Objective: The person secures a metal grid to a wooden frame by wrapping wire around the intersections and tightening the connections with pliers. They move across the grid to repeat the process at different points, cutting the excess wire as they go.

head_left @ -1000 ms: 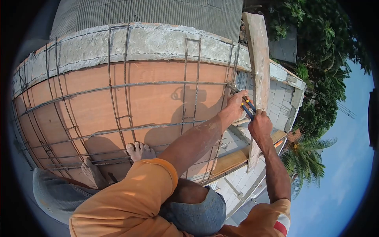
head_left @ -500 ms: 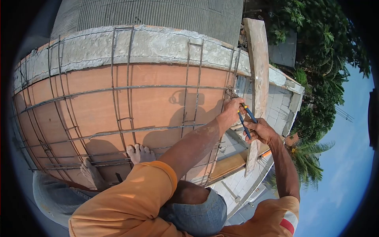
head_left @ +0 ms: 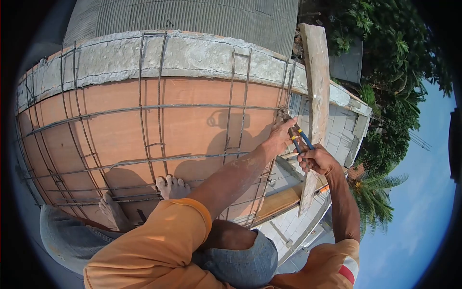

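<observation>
Pincers with blue and yellow handles (head_left: 303, 135) reach across to the rebar's end, their metal jaws on the corner where bars meet. Around the lower handle ends my right hand (head_left: 318, 160) is closed. My left hand (head_left: 280, 137) is beside the jaws, with a finger against the tool's neck. Its other fingers are curled and partly hidden, so what they hold cannot be made out. The rebar cage (head_left: 192, 105), long bars with rectangular stirrups, spans the orange-brown board (head_left: 187, 130).
My bare feet (head_left: 172, 187) stand among the bars. A rough concrete beam (head_left: 202, 53) runs behind, with a corrugated roof (head_left: 192, 17) beyond. A wooden plank (head_left: 316, 82) crosses at the right. Below it are a block wall (head_left: 337, 130) and a drop beside trees (head_left: 385, 183).
My left hand has shifted slightly down and left, with a finger now straighter along the pincers. My right hand has moved slightly, and the handles are closer together. The view has shifted a little.
</observation>
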Action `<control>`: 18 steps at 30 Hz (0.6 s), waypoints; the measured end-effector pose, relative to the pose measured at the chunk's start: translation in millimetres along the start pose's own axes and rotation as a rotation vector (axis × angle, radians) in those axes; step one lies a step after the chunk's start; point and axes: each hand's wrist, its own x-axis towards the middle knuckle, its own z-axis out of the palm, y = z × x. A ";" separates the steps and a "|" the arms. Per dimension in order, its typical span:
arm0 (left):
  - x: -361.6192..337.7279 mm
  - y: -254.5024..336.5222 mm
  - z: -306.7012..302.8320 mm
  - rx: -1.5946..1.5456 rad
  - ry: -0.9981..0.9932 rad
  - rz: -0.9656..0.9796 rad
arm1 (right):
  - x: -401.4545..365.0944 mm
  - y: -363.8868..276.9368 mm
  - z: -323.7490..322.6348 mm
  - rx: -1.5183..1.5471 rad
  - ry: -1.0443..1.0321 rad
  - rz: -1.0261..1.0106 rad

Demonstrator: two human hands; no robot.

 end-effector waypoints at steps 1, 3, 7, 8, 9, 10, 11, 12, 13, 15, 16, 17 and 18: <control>-7.2 -2.2 5.3 0.031 0.036 0.011 | 0.7 2.1 2.4 0.223 -0.108 0.001; 3.5 -5.5 2.7 0.019 -0.009 -0.009 | 4.4 12.2 4.4 0.458 -0.261 0.005; 5.1 -3.7 5.8 0.116 0.098 0.000 | -12.6 -5.0 31.4 0.113 -0.067 0.061; -0.8 -1.8 9.8 0.227 0.160 0.050 | -10.6 -1.5 47.3 0.118 -0.072 0.059; 1.0 -7.9 15.2 0.248 0.264 0.068 | -12.4 8.0 63.9 -0.487 0.239 -0.113; 4.3 -9.4 17.9 0.255 0.264 0.063 | -14.6 15.3 77.7 -1.089 0.556 -0.288; 14.1 -12.0 15.7 0.280 0.292 0.065 | -17.6 17.3 88.5 -1.111 0.614 -0.299; 16.4 -12.5 14.2 0.300 0.323 0.068 | -10.1 25.7 85.2 -1.107 0.612 -0.296; 16.8 -13.9 10.2 0.306 0.324 0.065 | 5.5 38.5 78.1 -1.048 0.561 -0.252; 3.9 -8.9 0.1 0.352 0.212 0.170 | 2.6 8.7 63.7 -0.538 0.178 -0.027; -6.1 -4.1 -4.0 0.354 0.213 0.165 | 0.6 15.6 57.4 -0.534 0.178 -0.023; -27.3 11.0 2.5 0.233 0.101 -0.004 | -0.1 25.0 48.2 0.091 -0.033 -0.102; -38.8 21.6 7.5 0.105 -0.011 -0.165 | 1.8 31.1 42.3 0.707 -0.253 -0.179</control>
